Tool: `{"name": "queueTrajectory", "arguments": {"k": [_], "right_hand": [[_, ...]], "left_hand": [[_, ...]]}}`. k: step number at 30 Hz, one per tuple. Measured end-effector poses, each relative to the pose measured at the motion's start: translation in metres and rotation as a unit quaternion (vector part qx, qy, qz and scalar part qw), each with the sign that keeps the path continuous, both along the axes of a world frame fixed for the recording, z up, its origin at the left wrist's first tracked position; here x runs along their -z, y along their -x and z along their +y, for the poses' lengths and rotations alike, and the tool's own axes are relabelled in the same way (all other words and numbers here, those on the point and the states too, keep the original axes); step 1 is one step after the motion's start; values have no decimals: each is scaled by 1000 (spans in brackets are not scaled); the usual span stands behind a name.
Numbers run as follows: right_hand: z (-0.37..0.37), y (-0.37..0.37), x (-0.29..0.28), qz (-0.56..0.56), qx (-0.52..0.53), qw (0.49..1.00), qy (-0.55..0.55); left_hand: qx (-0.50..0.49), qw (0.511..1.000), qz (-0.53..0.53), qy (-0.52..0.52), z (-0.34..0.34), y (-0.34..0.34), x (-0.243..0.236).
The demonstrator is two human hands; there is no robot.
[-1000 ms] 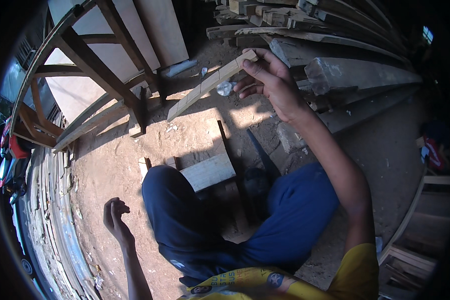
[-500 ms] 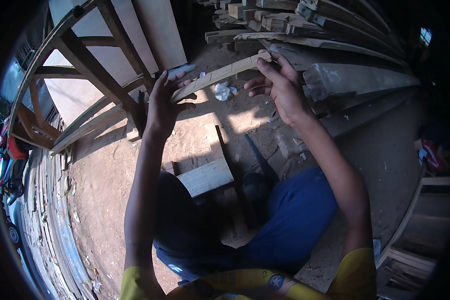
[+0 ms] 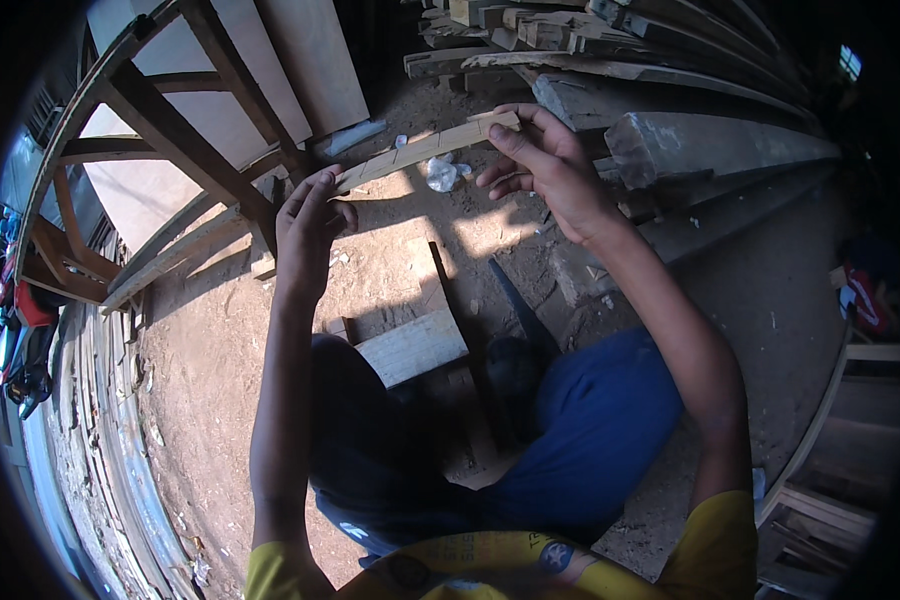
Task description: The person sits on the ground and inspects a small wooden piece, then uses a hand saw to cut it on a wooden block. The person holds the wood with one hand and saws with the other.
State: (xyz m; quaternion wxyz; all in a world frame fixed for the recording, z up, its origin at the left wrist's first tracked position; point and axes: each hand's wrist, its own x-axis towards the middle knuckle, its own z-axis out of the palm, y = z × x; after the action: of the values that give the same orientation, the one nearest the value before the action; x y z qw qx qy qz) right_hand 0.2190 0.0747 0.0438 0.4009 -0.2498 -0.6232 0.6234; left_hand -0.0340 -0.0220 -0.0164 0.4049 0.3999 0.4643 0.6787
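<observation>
Nearest, below the hands, are the yellow shirt (image 3: 712,535) and the blue trousers (image 3: 595,430), the knees bent and apart. Between the knees and below the gap between the hands, a pale block (image 3: 413,348) lies with its top in view; a dark bar (image 3: 515,297) slants just to its right, below the right hand.

Both hands are raised in front, well apart. The left hand (image 3: 303,235) is mostly closed, thumb and fingertips on the left end of the strip (image 3: 425,148). The right hand (image 3: 555,178) pinches the other end between thumb and forefinger, its lower fingers loosely bent and free. The strip spans the space between them, its right end higher, with dark lines across its face.

Beyond the strip, clear plastic (image 3: 441,175) lies on the dirt floor (image 3: 220,375). Left of the left hand and behind it stands a curved wooden frame (image 3: 175,145), with panels (image 3: 315,60) leaning farther back. Past the right hand are a thick beam (image 3: 710,150) and, farther off, stacked timber (image 3: 570,38).
</observation>
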Motion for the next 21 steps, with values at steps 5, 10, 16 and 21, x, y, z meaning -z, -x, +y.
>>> {"name": "queueTrajectory", "arguments": {"k": [5, 10, 16, 21], "right_hand": [[1, 2, 3, 1, -23, 1000, -5], [2, -2, 5, -39, -46, 998, -29], [-4, -2, 1, -107, -84, 990, -34], [-7, -3, 11, -111, -124, 985, -47]], "left_hand": [[-20, 1000, -10, -19, -5, 9, 2], [-56, 998, 6, -24, -12, 4, -7], [-92, 995, 41, -18, -38, 2, -10], [-129, 987, 92, -15, -65, -12, 1]]}}
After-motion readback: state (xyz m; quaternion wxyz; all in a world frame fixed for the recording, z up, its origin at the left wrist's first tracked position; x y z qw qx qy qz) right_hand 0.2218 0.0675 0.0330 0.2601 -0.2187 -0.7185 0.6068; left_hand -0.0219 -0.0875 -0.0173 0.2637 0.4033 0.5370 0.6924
